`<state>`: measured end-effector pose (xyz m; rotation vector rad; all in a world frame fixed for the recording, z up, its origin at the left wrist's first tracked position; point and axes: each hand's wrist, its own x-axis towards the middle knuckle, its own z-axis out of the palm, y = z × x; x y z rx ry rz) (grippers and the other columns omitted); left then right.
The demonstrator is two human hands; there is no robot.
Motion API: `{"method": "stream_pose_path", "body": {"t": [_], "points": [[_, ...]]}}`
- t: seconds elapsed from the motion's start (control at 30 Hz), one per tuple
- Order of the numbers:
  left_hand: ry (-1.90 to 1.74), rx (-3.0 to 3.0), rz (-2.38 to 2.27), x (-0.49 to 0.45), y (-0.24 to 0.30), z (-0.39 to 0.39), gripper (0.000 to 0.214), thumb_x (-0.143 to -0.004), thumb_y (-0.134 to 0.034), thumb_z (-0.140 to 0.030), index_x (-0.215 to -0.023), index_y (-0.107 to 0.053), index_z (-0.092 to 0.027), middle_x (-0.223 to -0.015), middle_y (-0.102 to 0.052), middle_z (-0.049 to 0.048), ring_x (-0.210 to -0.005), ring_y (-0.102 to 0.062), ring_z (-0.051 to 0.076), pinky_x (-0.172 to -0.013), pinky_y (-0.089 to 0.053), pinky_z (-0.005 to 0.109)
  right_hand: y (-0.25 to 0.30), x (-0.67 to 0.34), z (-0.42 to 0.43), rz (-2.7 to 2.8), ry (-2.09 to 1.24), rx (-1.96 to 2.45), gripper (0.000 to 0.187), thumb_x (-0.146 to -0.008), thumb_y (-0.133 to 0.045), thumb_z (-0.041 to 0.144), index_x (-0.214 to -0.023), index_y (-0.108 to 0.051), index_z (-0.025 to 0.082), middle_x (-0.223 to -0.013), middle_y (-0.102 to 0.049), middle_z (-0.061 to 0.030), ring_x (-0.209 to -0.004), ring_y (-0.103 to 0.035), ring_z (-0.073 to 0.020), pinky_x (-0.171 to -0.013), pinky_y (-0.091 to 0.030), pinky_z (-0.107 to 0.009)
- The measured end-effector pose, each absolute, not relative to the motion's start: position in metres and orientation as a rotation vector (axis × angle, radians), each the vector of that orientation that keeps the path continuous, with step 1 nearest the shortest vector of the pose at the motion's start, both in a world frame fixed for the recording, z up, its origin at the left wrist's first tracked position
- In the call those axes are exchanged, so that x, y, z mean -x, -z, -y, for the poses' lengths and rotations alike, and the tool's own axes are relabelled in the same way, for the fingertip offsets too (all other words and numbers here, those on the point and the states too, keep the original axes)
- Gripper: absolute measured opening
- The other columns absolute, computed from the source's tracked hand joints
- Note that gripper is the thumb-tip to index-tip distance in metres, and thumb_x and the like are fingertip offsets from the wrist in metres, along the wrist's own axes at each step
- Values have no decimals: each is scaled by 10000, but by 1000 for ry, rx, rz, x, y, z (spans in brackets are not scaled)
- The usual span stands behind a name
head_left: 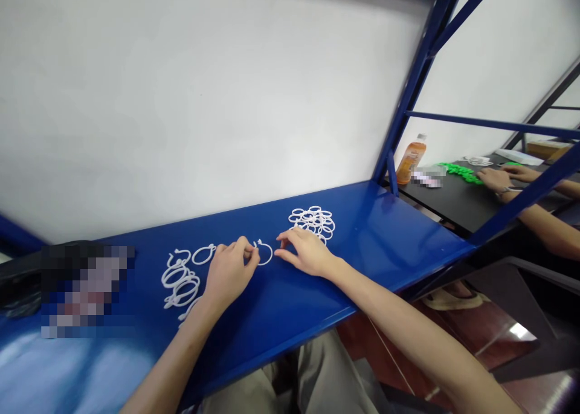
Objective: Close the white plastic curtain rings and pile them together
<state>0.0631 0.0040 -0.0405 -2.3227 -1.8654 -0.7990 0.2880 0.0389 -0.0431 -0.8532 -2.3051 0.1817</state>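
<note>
My left hand [232,270] pinches the left side of a thin white plastic ring [270,254], whose loop has a gap at the top with small knobbed ends. Just right of that ring is my right hand [308,252], thumb and fingers apart with nothing between them. Behind the right hand lies a pile of white rings [317,216], partly hidden by it. To the left of my left hand several more white rings [181,284] lie loosely overlapped, and a single ring [202,255] rests close to its knuckles.
The blue tabletop [362,232] meets a white wall [203,112]. A dark bag [27,275] sits at the left. Beyond a blue metal frame [408,93], a co-worker's hands [495,179] are at green pieces [462,172] on a black table, near an orange drink bottle [412,159].
</note>
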Motion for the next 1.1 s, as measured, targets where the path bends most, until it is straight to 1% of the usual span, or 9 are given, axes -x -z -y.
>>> {"method": "stream_pose_path", "body": {"t": [0.1, 0.23, 0.3, 0.47, 0.6, 0.7, 0.8, 0.93, 1.1], "points": [[908, 2290, 1743, -69, 43, 0, 204, -931, -503, -344, -762, -467, -237, -640, -636, -20, -646, -583, 189, -759, -395, 336, 45, -282, -34, 2326, -348, 844, 294, -959, -630, 408, -1147, -595, 184, -957, -718, -64, -963, -660, -215, -859, -530, -354], [986, 2303, 1636, -72, 44, 3, 238, -935, -502, -356, -733, -460, -237, -632, -617, -20, -617, -535, 178, -744, -393, 329, 45, -284, -36, 2177, -540, 837, 155, -946, -638, 303, -1055, -610, 195, -913, -732, -39, -847, -698, -174, -805, -544, -310], [1030, 2357, 1624, -74, 45, 3, 237, -943, -496, -368, -747, -477, -236, -644, -621, -19, -627, -529, 179, -730, -398, 321, 46, -284, -37, 2104, -619, 816, 123, -929, -643, 259, -1032, -614, 197, -893, -732, -29, -801, -703, -159, -768, -549, -288], [1143, 2408, 1694, -80, 45, 5, 238, -945, -495, -398, -768, -501, -239, -638, -606, -20, -649, -522, 188, -689, -401, 306, 48, -281, -36, 2080, -689, 800, 121, -918, -663, 301, -976, -627, 202, -857, -716, -21, -763, -687, -156, -721, -538, -272], [1157, 2450, 1803, -83, 42, 7, 250, -945, -494, -439, -800, -540, -241, -667, -636, -19, -673, -545, 194, -699, -402, 312, 51, -280, -36, 2131, -607, 798, 101, -966, -608, 298, -962, -633, 200, -832, -699, -17, -740, -656, -149, -693, -509, -260], [1166, 2546, 1865, -83, 41, 7, 269, -967, -457, -455, -838, -563, -245, -721, -676, -24, -695, -586, 189, -725, -407, 316, 53, -281, -38, 2180, -458, 756, 102, -988, -579, 277, -958, -638, 199, -874, -699, -38, -794, -647, -162, -729, -507, -273], [1179, 2642, 1893, -81, 42, 6, 275, -985, -427, -451, -849, -550, -247, -747, -686, -27, -707, -611, 182, -739, -414, 310, 56, -281, -38, 2235, -313, 674, 127, -1009, -541, 263, -953, -632, 194, -897, -695, -60, -828, -629, -173, -750, -508, -283], [1149, 2686, 1871, -80, 48, 6, 258, -984, -423, -417, -815, -520, -247, -735, -664, -24, -708, -600, 185, -699, -407, 293, 57, -281, -35, 2318, -148, 589, 194, -1037, -470, 253, -939, -622, 183, -851, -672, -64, -799, -586, -175, -725, -496, -277], [1079, 2681, 1766, -81, 53, 9, 257, -981, -438, -376, -770, -492, -240, -730, -642, -13, -717, -588, 188, -703, -406, 295, 55, -283, -34, 2433, -4, 542, 259, -1059, -387, 219, -961, -621, 165, -826, -645, -61, -774, -553, -170, -720, -478, -278]]}}
